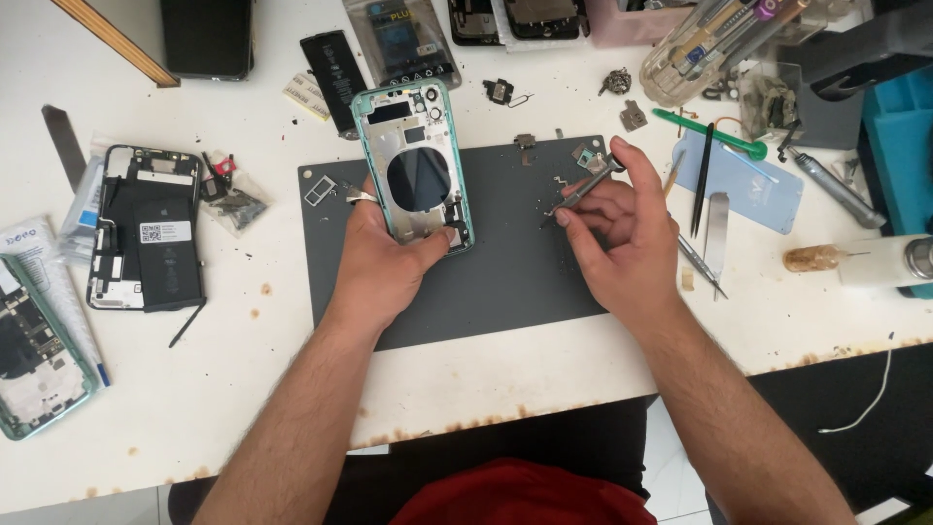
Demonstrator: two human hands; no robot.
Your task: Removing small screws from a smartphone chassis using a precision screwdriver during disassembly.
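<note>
Two hands (389, 255) (622, 238), three opened phones (416, 165) (146, 228) (34, 340), one grey mat (505, 262).

Bare grey mat (505, 282) lying open between the hands, tweezers and pry tools (708, 209) crowding the right, opened phone (146, 228) blocking the left, table (243, 389) front staying passable.

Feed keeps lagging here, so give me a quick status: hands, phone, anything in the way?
Left hand grips green phone housing, tilted up off grey mat. Right hand holds tweezers beside it. Loose small parts on mat.

Opened black phone (146, 228) lies beside loose battery (333, 66).
</note>
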